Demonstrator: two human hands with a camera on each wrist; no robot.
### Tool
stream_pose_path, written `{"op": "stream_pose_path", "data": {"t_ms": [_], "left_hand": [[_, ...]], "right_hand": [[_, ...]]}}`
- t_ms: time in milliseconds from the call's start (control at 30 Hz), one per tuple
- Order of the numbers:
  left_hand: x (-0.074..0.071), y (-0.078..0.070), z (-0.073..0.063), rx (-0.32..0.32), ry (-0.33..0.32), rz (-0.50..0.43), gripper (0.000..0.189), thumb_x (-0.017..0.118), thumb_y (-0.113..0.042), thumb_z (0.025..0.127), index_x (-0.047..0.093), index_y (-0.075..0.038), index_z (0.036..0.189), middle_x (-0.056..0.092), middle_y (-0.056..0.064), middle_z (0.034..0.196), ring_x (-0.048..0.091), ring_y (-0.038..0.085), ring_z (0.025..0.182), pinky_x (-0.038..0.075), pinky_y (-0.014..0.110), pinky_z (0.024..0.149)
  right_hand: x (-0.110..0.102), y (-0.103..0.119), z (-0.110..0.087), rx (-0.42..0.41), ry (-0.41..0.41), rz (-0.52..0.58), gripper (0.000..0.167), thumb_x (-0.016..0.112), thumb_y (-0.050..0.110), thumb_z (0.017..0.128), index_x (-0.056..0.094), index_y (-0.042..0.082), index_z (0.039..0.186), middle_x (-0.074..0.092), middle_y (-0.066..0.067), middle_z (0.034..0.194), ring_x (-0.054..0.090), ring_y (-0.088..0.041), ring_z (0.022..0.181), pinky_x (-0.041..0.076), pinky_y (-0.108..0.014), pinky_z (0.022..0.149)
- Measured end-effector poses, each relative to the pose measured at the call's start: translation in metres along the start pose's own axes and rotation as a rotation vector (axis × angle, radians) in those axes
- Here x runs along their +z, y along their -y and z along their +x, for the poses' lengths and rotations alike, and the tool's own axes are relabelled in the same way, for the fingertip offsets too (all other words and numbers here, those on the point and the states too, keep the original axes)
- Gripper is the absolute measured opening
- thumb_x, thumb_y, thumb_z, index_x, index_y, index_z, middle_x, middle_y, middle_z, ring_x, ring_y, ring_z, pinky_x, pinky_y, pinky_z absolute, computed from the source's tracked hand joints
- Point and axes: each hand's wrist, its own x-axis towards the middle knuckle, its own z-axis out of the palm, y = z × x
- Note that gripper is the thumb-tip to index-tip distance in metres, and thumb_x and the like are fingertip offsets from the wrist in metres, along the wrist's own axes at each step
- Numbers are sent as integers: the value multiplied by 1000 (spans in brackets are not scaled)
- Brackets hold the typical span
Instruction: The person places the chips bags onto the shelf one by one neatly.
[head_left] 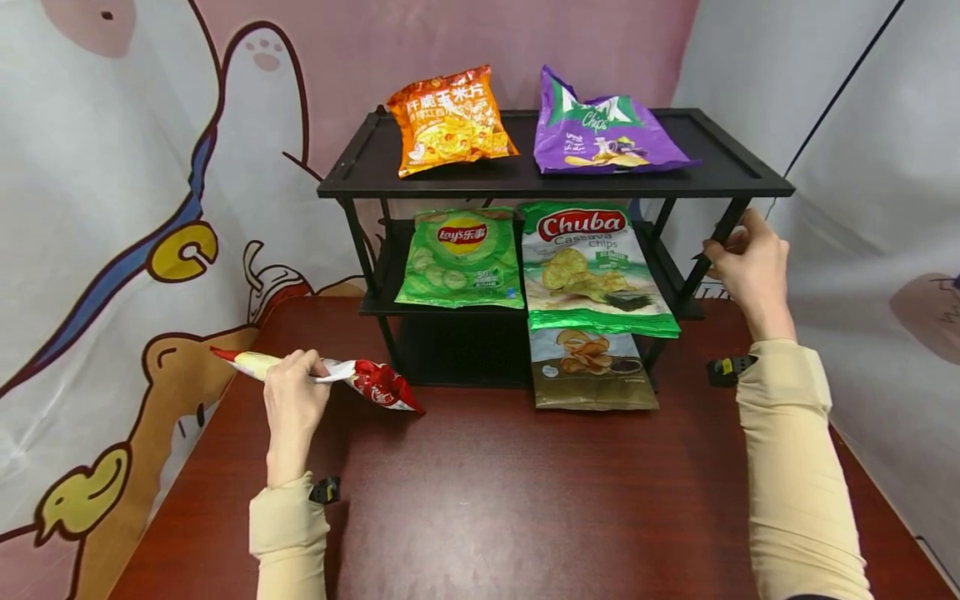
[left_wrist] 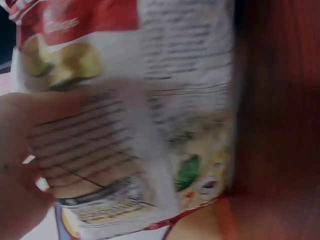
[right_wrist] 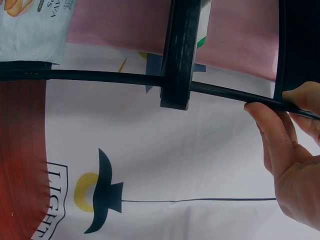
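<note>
My left hand (head_left: 295,392) grips a red and white chip bag (head_left: 375,382) by its edge, left of the shelf and above the table. In the left wrist view the printed back of that bag (left_wrist: 190,75) fills most of the picture, somewhat blurred. On the other side my right hand (head_left: 753,267) pinches the right front post of the black shelf rack (head_left: 517,179). The right wrist view shows thumb and fingers (right_wrist: 272,135) around the thin black post (right_wrist: 225,91).
An orange chip bag (head_left: 450,121) and a purple one (head_left: 603,129) sit on the top shelf. A green Lay's bag (head_left: 461,262) and a Chuba bag (head_left: 592,258) lean on the middle level. Below is a brown and grey bag (head_left: 592,375), over the brown table (head_left: 487,500).
</note>
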Motion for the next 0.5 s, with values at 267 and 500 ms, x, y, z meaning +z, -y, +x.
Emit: {"op": "stream_pose_path", "data": {"t_ms": [267,500], "left_hand": [[-26,-14,8,-86,621,120,30,70,6,59,65,-11,84,62,8,75,57,28,68,39,39,54],[-24,-24,1,-165,1113,-5,32,79,-1,56,69,-10,84,66,7,77,54,16,70,43,31,63]], "right_hand": [[-2,-2,0,0,-4,9,14,59,15,88,50,23,96,49,24,64,54,14,53,46,-8,50],[-3,-1,0,-10,-9,12,14,58,15,87,50,23,95,48,25,64,53,15,52,45,-7,49]]}}
